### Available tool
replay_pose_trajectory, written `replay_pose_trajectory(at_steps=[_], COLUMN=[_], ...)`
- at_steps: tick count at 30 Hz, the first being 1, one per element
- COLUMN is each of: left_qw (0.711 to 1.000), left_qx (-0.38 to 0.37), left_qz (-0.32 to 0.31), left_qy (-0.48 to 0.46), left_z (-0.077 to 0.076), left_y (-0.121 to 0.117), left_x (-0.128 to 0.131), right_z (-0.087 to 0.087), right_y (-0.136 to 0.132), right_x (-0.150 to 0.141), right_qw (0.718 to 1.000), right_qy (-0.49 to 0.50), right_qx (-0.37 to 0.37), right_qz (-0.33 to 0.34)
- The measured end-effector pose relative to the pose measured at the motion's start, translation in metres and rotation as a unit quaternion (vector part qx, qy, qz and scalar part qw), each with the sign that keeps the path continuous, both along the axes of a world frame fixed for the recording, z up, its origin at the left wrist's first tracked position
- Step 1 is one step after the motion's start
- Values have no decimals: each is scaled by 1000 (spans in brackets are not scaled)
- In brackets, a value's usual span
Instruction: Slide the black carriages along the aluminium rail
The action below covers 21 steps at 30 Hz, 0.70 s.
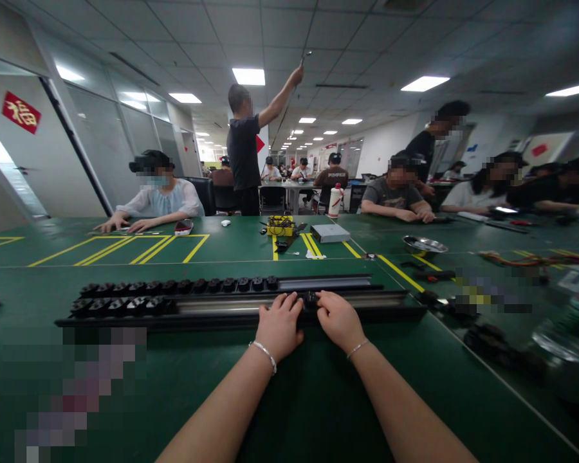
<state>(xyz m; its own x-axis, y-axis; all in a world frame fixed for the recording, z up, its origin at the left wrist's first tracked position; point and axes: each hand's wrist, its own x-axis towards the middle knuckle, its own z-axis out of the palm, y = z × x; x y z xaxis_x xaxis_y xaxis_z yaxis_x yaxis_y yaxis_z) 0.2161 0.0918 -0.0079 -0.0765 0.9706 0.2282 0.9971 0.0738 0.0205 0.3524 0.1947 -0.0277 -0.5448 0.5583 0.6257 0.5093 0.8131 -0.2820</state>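
In the head view two long black rails (236, 310) lie side by side across the green table, each with a metallic strip along its channel. Black round socket-like modules (136, 305) fill the left end of the near rail, and a longer row of such modules (214, 285) sits in the far one. A single black module (311, 299) stands in the near channel between my hands. My left hand (278, 326) rests on the rail just left of it, fingers stretched out and somewhat apart. My right hand (338, 321) is closed, its index finger and thumb at the module's right side.
Beyond the rails are a yellow box with cables (280, 225), a grey box (330, 233) and a metal bowl (424, 245). Dark tools and parts (496, 344) lie at right, beside a clear plastic bottle (567, 334). Several people sit across the table; one stands with a raised arm.
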Motion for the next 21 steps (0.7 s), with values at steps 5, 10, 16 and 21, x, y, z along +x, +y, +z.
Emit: replay_pose_trajectory(at_steps=[5, 10, 16, 21], left_qw=[1000, 1000, 1000, 1000], left_qx=[-4, -18, -18, -12], left_qz=[-1, 7, 4, 3], left_qy=[-6, -9, -12, -6], left_z=[2, 5, 4, 3], left_y=[0, -1, 0, 0], left_x=[0, 1, 1, 1], right_z=[2, 3, 3, 4], right_y=[1, 0, 0, 0], right_x=[1, 1, 2, 2], right_qw=[1000, 1000, 1000, 1000], right_qy=[-9, -9, -11, -14], right_qx=[4, 1, -3, -4], right_qz=[-7, -8, -13, -11])
